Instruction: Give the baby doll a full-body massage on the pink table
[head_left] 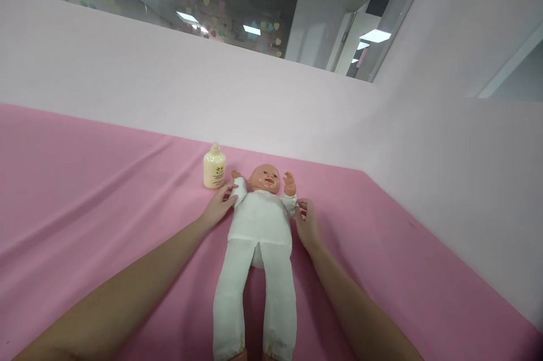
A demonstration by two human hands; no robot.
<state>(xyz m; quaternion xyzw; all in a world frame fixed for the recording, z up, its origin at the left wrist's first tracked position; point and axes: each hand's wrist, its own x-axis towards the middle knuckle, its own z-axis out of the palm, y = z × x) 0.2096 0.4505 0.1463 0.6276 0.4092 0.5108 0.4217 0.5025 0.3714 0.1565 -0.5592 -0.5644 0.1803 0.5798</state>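
A baby doll in a white top and white trousers lies face up, with both its arms raised beside its head. At the doll's arm on the left, my left hand has its fingers closed on the white sleeve. My right hand pinches the doll's other sleeve near the elbow, fingertips against the cloth. Just beyond my left hand stands a cream pump bottle with dark print, upright and apart from the doll.
A pink padded surface lies under everything, with long creases on the left. White walls border it at the back and right. Above the back wall, a glass pane shows ceiling lights and heart-shaped decorations.
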